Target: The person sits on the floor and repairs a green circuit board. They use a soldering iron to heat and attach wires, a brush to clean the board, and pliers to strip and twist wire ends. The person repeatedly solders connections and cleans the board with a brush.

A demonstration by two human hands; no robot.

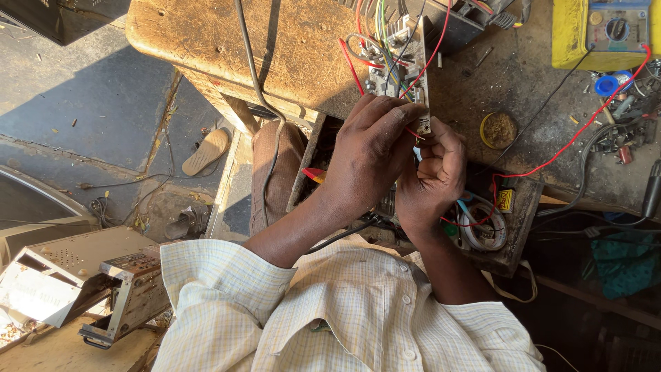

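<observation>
Both hands at work over a small grey electronics chassis with a bundle of red, yellow, green and black wires, resting on the scarred brown wooden counter. Left hand curled over the near end of the chassis, fingers bent and closed around something small there; exactly what is hidden under the knuckles. Right hand pinched shut on a thin red wire just beside the left fingertips, close against a small metal connector block at the chassis edge.

Nearby: a yellow multimeter at the far right of the counter, its long red lead trailing across toward the hands; a round tin of brownish paste just right of the chassis; a red-handled tool tucked below the left forearm; a coil of pale cable under the right wrist.

Risks, as a judgement: thin wire pulled too hard, snapping or tearing free at its joint. Loose bundle snagged by a knuckle, dragging the light chassis toward the counter edge. Meter lead caught by the right wrist, tugging the multimeter. Bare ends crowded together, touching the wrong terminal.
</observation>
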